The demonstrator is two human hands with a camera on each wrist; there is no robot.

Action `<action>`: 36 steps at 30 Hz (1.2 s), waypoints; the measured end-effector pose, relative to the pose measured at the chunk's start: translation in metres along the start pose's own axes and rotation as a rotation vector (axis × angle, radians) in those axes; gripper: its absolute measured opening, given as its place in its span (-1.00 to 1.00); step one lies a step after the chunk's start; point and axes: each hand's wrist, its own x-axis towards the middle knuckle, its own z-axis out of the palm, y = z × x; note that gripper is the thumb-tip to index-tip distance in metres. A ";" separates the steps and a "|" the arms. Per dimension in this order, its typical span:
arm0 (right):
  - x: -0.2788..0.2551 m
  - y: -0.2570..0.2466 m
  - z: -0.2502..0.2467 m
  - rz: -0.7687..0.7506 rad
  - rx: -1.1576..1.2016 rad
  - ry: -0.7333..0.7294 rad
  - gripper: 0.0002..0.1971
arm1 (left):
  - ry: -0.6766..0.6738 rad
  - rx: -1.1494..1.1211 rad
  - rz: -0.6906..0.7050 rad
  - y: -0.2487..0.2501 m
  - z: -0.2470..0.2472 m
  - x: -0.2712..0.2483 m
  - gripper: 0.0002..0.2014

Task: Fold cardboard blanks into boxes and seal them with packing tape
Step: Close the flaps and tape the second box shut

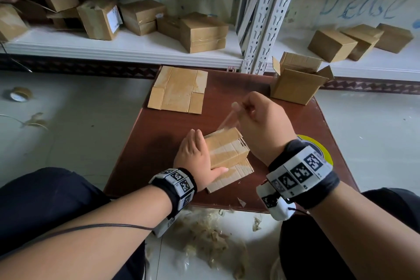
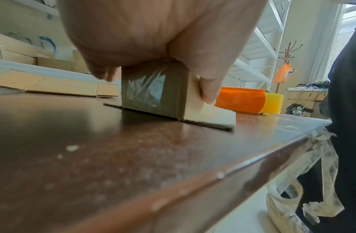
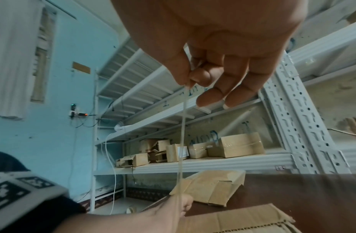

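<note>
In the head view, the left hand point(image 1: 197, 159) lies at lower centre of the frame, fingers straight along the left side of a small cardboard box point(image 1: 227, 150) and thumb against its near face; the box stands on the brown counter point(image 1: 295, 120), with a loose flap flat on the counter at its near edge. Above and right of it, the right hand point(image 1: 261, 120) pinches the end of a clear tape strip point(image 1: 229, 118) that runs down to the box's far top edge. A flat cardboard blank point(image 1: 179, 90) lies at upper centre and an open box point(image 1: 295, 82) at upper right, both on the counter. In the left wrist view, the left hand point(image 2: 153, 31) fills the top of the frame, resting on the box point(image 2: 153, 91), thumb down its right side; an orange and yellow tape roll point(image 2: 249, 100) sits at centre right. In the right wrist view, thumb and forefinger of the right hand point(image 3: 213, 47) pinch the tape strip point(image 3: 183, 126), which hangs straight down the middle of the frame toward the left hand point(image 3: 173, 209) at the bottom.
</note>
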 end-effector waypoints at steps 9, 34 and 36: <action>0.023 0.041 0.003 0.052 -0.045 0.015 -0.75 | -0.012 0.216 -0.072 0.003 -0.003 0.000 0.31; 0.039 0.083 0.038 0.689 0.449 -0.123 -0.79 | -0.104 0.409 -0.042 0.008 -0.017 -0.002 0.16; 0.034 0.076 0.039 0.713 0.528 -0.114 -0.76 | -0.127 0.406 -0.017 0.004 -0.020 0.000 0.14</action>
